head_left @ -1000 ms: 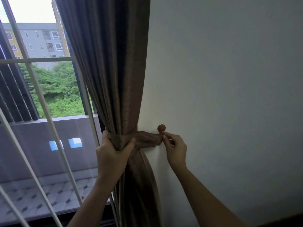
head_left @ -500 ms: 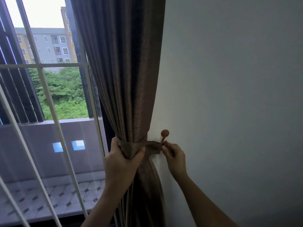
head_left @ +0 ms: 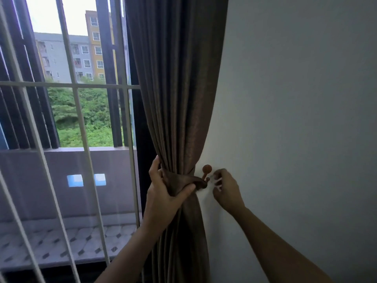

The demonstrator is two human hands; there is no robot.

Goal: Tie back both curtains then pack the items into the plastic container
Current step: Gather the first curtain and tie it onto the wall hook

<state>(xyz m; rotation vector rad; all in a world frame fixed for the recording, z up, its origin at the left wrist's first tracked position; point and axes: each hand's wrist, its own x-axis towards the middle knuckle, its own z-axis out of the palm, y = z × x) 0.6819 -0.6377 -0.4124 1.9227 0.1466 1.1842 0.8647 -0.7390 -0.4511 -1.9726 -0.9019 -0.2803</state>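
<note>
White window bars (head_left: 61, 85), trees (head_left: 95, 115) and a building (head_left: 61, 56) beyond, plain wall (head_left: 295, 99).

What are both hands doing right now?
Left hand: gripping the curtain at the tieback.
Right hand: loosely curled beside the hook, holding nothing.

Plain pale wall (head_left: 295, 99) at right, dim and grey. At left, window (head_left: 114, 164) behind white bars (head_left: 61, 85). Beyond, balcony parapet (head_left: 40, 170), tiled floor (head_left: 61, 246), green trees (head_left: 95, 111), grey and yellow apartment block (head_left: 61, 58), bright sky (head_left: 47, 15).
</note>
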